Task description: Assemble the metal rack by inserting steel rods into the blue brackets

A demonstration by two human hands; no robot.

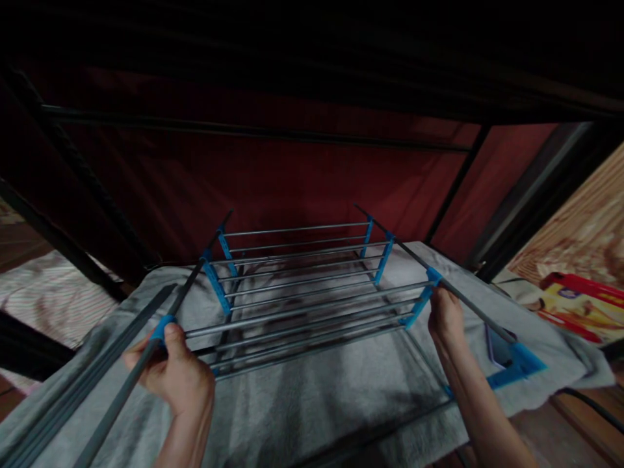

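Note:
A rack of thin grey metal rods joined by blue plastic brackets lies across a grey cloth. My left hand is closed round the blue bracket where the left side pole passes through, thumb on top. My right hand grips the rack just under the blue bracket on the right side pole; its fingertips are partly hidden. Further back, more blue brackets hold several cross rods between both poles. A blue corner piece sits at the near end of the right pole.
Loose grey rods lie on the cloth at the left. A phone rests by the right pole. A red and yellow box is at the far right. Dark frame bars and a red panel stand behind and around the rack.

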